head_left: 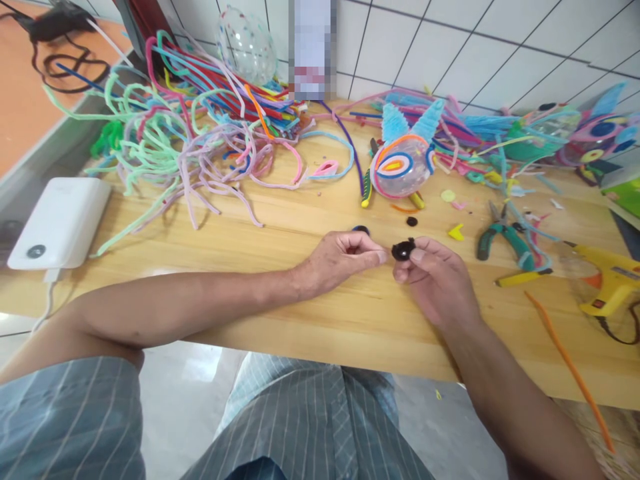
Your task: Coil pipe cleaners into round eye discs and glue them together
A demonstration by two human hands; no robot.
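Note:
My right hand [437,275] pinches a small round black piece [401,251] with a white spot on it and a ragged edge. Close to its left side, the thumb and fingertips of my left hand [340,260] are pressed together; whatever lies between them is too small to make out. Partly hidden behind the left hand is a dark disc with a blue edge [361,229]. Another small black disc [412,221] lies just beyond the right hand. Farther back sits a clear balloon-like ball [404,175] with fuzzy blue ears and a ringed eye of blue, white and orange.
Bundled pipe cleaners [165,147] spread over the back left. A white power bank [60,223] with a cable lies at left. To the right are green-handled pliers [507,240], a yellow cutter [523,278], a yellow glue gun [607,277] and an orange pipe cleaner [570,367].

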